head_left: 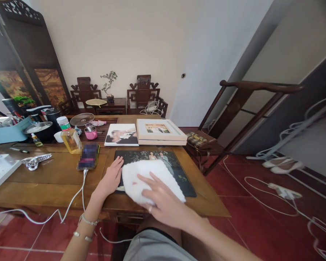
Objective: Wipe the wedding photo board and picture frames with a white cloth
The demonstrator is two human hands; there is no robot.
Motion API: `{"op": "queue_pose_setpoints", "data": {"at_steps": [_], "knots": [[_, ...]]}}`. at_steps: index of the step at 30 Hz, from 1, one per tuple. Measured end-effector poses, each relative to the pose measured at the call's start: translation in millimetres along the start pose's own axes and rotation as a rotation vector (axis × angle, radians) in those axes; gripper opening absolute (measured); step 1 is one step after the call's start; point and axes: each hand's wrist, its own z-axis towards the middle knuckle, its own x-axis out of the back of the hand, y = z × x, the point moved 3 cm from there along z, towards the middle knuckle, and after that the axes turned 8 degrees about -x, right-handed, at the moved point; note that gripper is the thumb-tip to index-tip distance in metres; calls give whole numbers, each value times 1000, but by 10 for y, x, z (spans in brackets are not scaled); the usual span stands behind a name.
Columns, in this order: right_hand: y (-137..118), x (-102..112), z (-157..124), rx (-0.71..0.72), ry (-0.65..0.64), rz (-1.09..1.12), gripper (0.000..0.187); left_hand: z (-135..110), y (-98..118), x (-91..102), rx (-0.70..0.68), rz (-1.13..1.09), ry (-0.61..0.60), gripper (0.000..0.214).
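Note:
My left hand [115, 174] lies flat at the left edge of a dark photo panel [180, 170], fingers stretched out and touching the panel. A couple in wedding clothes is printed on it. My right hand [160, 195] is on a fluffy white cloth [154, 168], which covers much of the panel's middle and near part. Its fingers are spread over the top of the cloth, and the lowest digit is at the cloth's near edge, partly hidden. The panel lies flat on the wooden table [206, 203] near its front edge.
Behind the panel lie a white photo album [122, 135] and a boxed framed photo [163, 131]. To the left are a phone [88, 156] on a white cable, a bottle [69, 136], a pink cup [90, 132] and a power strip [4, 170]. A wooden chair [239, 105] stands right.

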Motion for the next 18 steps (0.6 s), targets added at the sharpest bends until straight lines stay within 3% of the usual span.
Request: {"op": "queue_pose_setpoints", "data": {"at_steps": [4,9,14,18], "knots": [[65,105,-336,-49,-26,-3,15,-2,14,7,13,2,-2,44],[591,233,-466,-213,136,-73,18,-5,5,-3,14,7,4,43],[905,220,-204,-389,244,-221,22,11,53,37,-1,-11,46,42],[704,113,221,-416,227,-255,20,26,144,136,-18,-67,125,45]]}}
